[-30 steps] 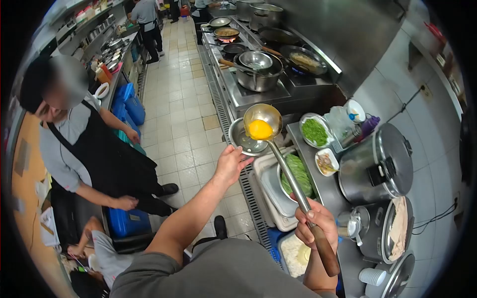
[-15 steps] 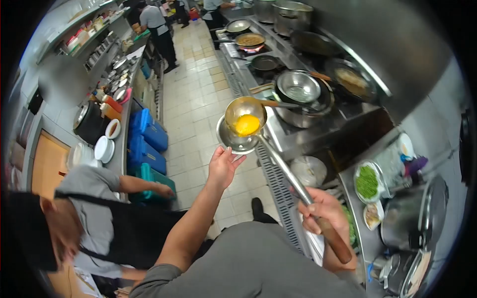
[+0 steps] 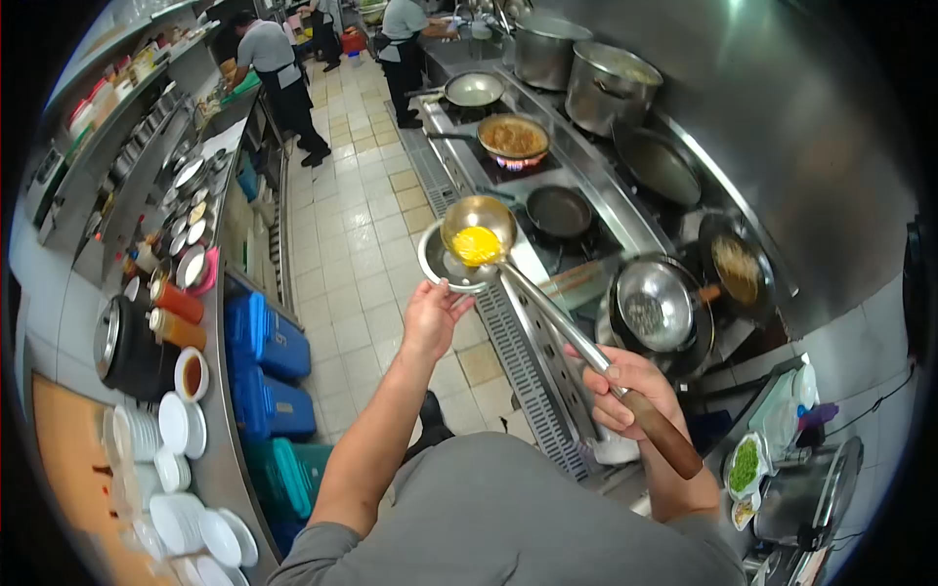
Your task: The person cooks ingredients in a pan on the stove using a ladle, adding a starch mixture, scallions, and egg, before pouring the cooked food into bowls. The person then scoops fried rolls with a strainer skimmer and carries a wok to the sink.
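Observation:
My right hand (image 3: 633, 389) is closed around the long handle of a metal ladle (image 3: 559, 317), near where the steel meets the brown wooden grip. In the ladle's bowl lies a bright yellow liquid (image 3: 478, 246) that looks like egg. Directly under it is a small metal bowl (image 3: 430, 258), whose rim my left hand (image 3: 433, 318) pinches from the near side. The ladle overlaps the bowl and hides much of its inside; whether the two touch I cannot tell. Both are held above the floor, beside the stove.
Along the right runs a stove with a dark frying pan (image 3: 559, 211), a pan of brown food (image 3: 513, 137) over a flame, and a metal colander (image 3: 655, 305). Tall pots (image 3: 611, 86) stand behind. At left are plates (image 3: 178, 523) and blue bins (image 3: 272, 337). Several people work farther off.
My view has turned and moved forward along the aisle. The co-worker in the black apron at left is out of view. Ladle and bowl stay together in my hands.

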Available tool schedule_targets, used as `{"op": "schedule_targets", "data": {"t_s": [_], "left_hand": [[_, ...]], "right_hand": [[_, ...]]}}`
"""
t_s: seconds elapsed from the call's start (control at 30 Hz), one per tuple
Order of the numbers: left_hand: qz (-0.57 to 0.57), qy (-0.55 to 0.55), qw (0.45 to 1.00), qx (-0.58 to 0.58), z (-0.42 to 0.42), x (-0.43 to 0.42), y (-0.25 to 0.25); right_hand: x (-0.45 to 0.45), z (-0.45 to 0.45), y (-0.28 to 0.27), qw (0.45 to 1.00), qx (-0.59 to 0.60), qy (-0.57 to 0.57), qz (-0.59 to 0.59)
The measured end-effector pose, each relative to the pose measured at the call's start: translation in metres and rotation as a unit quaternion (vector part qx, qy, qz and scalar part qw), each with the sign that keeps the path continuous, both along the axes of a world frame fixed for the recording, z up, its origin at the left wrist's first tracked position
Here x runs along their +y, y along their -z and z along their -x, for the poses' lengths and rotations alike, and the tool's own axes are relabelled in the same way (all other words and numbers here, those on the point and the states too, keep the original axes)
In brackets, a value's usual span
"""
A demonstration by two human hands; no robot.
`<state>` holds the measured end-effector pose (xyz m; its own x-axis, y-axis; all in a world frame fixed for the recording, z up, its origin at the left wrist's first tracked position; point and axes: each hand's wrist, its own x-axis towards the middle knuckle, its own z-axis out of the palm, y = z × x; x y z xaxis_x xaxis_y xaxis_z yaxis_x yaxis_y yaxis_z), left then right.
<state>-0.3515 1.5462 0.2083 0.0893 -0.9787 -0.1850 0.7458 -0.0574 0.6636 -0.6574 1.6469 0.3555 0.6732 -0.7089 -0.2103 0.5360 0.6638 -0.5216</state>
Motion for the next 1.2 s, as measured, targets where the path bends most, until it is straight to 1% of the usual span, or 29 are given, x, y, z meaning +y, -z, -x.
{"op": "schedule_targets", "data": {"t_s": [0.03, 0.1, 0.13, 0.23, 0.3, 0.37, 0.43, 0.5, 0.53, 0.57, 0.63, 0.67, 0.7, 0.77, 0.8, 0.87, 0.93, 1.0, 1.03, 1.1, 1.13, 1.17, 1.2], "left_hand": [[0.004, 0.000, 1.000, 0.006, -0.012, -0.025, 0.001], [-0.056, 0.064, 0.996, -0.014, -0.035, -0.079, -0.001], [-0.066, 0.082, 0.994, -0.015, -0.043, -0.106, -0.001], [-0.051, 0.133, 0.990, -0.019, -0.057, -0.184, -0.001], [-0.052, 0.163, 0.985, -0.031, -0.065, -0.239, 0.008], [-0.068, 0.187, 0.980, -0.033, -0.073, -0.289, 0.017], [-0.063, 0.213, 0.974, -0.039, -0.081, -0.336, 0.025], [-0.078, 0.232, 0.969, -0.043, -0.087, -0.383, 0.033], [-0.076, 0.259, 0.961, -0.059, -0.097, -0.408, 0.048], [-0.087, 0.262, 0.959, -0.059, -0.108, -0.425, 0.058], [-0.088, 0.273, 0.956, -0.068, -0.132, -0.462, 0.068], [-0.113, 0.261, 0.957, -0.064, -0.143, -0.477, 0.066], [-0.117, 0.265, 0.955, -0.066, -0.159, -0.492, 0.063], [-0.102, 0.259, 0.957, -0.076, -0.195, -0.516, 0.056], [-0.103, 0.267, 0.955, -0.075, -0.212, -0.528, 0.048], [-0.099, 0.231, 0.966, -0.055, -0.251, -0.551, 0.041], [-0.082, 0.219, 0.972, -0.032, -0.295, -0.578, 0.050], [-0.085, 0.195, 0.977, -0.022, -0.340, -0.602, 0.057], [-0.087, 0.182, 0.979, -0.020, -0.362, -0.616, 0.061], [-0.083, 0.177, 0.981, -0.009, -0.406, -0.647, 0.061], [-0.076, 0.178, 0.981, -0.016, -0.430, -0.664, 0.059], [-0.083, 0.189, 0.978, -0.012, -0.457, -0.681, 0.066], [-0.065, 0.186, 0.980, -0.013, -0.486, -0.700, 0.072]], "right_hand": [[-0.019, -0.014, -0.003, 1.000, 0.006, 0.000, 0.004], [-0.057, -0.043, -0.003, 0.998, -0.006, 0.054, -0.020], [-0.076, -0.053, -0.001, 0.998, -0.018, 0.059, -0.016], [-0.124, -0.079, 0.003, 0.992, -0.022, 0.118, -0.027], [-0.164, -0.091, 0.014, 0.988, -0.040, 0.146, -0.025], [-0.207, -0.106, 0.019, 0.982, 0.000, 0.188, -0.013], [-0.253, -0.118, 0.029, 0.978, 0.003, 0.208, -0.005], [-0.303, -0.129, 0.043, 0.966, 0.083, 0.245, -0.008], [-0.329, -0.135, 0.051, 0.958, 0.127, 0.257, -0.008], [-0.355, -0.141, 0.056, 0.958, 0.127, 0.258, -0.019], [-0.408, -0.152, 0.068, 0.943, 0.205, 0.263, -0.002], [-0.436, -0.157, 0.081, 0.934, 0.242, 0.264, 0.004], [-0.463, -0.162, 0.095, 0.933, 0.240, 0.267, -0.002], [-0.517, -0.171, 0.123, 0.924, 0.287, 0.250, 0.037], [-0.542, -0.175, 0.140, 0.919, 0.308, 0.243, 0.038], [-0.587, -0.190, 0.166, 0.909, 0.312, 0.275, 0.035], [-0.621, -0.207, 0.184, 0.895, 0.317, 0.312, 0.025], [-0.638, -0.223, 0.196, 0.865, 0.352, 0.353, 0.048], [-0.639, -0.233, 0.194, 0.858, 0.359, 0.366, 0.037], [-0.644, -0.255, 0.183, 0.813, 0.415, 0.408, 0.011], [-0.642, -0.269, 0.177, 0.806, 0.421, 0.416, 0.001], [-0.637, -0.281, 0.172, 0.794, 0.430, 0.430, -0.013], [-0.633, -0.292, 0.167, 0.782, 0.437, 0.443, -0.026]]}}
